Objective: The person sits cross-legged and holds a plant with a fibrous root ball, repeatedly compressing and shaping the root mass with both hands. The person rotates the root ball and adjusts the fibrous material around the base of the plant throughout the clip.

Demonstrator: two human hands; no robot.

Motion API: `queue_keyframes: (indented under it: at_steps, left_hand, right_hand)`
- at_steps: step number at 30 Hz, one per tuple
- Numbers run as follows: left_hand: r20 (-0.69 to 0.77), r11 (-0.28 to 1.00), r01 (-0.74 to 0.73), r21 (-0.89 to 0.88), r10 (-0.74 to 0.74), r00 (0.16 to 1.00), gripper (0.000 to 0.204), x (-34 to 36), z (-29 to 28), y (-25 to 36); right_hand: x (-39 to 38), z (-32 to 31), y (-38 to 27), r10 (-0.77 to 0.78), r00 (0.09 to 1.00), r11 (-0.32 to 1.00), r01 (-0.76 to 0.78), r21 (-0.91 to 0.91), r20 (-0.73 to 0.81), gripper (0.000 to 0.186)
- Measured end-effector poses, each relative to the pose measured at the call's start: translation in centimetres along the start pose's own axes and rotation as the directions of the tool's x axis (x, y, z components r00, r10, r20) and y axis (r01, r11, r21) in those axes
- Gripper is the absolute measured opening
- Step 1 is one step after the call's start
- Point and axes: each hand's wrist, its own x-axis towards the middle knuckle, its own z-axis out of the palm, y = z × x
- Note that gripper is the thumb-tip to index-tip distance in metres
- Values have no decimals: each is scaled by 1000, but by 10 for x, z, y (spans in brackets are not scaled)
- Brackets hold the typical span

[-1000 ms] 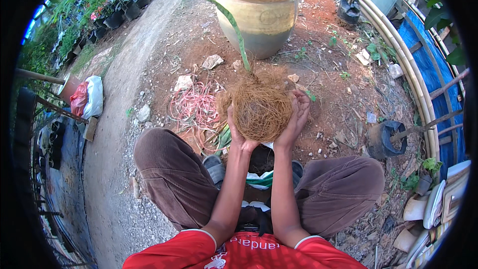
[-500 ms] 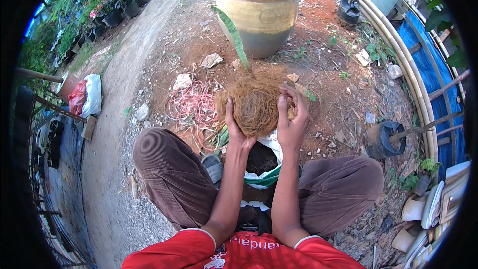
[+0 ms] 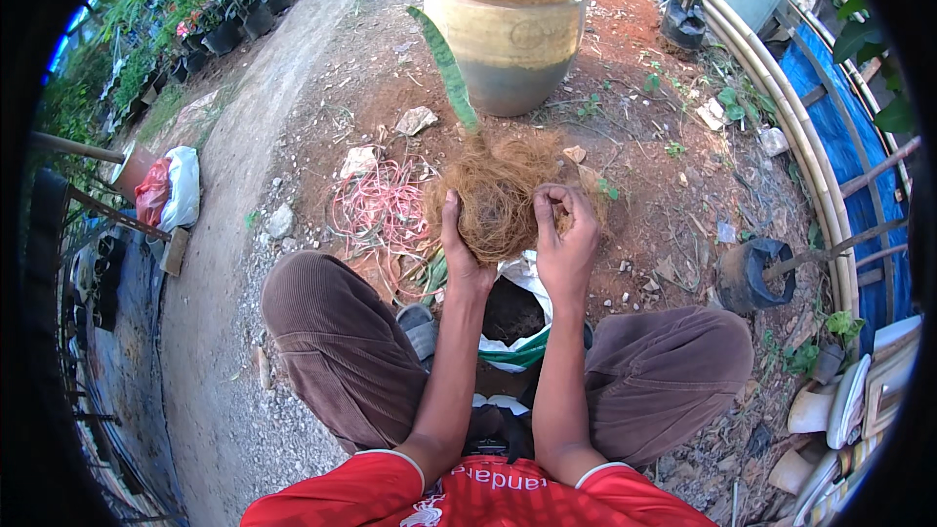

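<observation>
A brown ball of coconut fibre (image 3: 495, 197) is held up in front of me, with one long mottled green snake plant leaf (image 3: 446, 70) rising from its far side. My left hand (image 3: 463, 252) cups the ball from the left and below, thumb along its side. At its right edge my right hand (image 3: 569, 234) has thumb and fingers pinched together against the loose fibres. Below the ball, between my legs, stands an open white and green sack (image 3: 532, 342) with dark soil (image 3: 509, 310) inside.
Tangled pink plastic twine (image 3: 376, 215) lies left of the ball. A large tan glazed pot (image 3: 503, 39) stands beyond it. Stones are scattered over the ground. On the right are a black plant bag (image 3: 747, 275) and a curved bamboo rail (image 3: 781, 98); potted plants (image 3: 223, 34) line the far left.
My right hand has gone from spread fingers beside the ball to a pinch at its edge, slightly nearer me. The leaf leans a little further left.
</observation>
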Motion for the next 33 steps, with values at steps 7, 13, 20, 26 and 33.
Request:
queue_keyframes:
  at_steps: [7,13,20,26,33]
  left_hand:
    - [-67,999,-45,-31,43,997,59,3,-3,2]
    - [-41,996,-79,-51,77,996,61,3,-1,5]
    - [-4,993,-98,62,98,995,59,2,-7,-1]
    - [-31,997,-61,53,62,998,50,7,-13,-7]
    - [-9,996,-88,19,88,996,51,7,-10,-8]
  right_hand:
    - [-2,-3,-2,-143,979,989,138,44,144,17]
    - [0,6,4,-189,976,977,175,121,111,21]
    - [-7,12,-8,-2,999,993,-3,121,38,24]
    - [-6,15,-7,-111,994,993,111,-43,-1,20]
    - [-10,16,-9,-173,984,983,169,78,47,13]
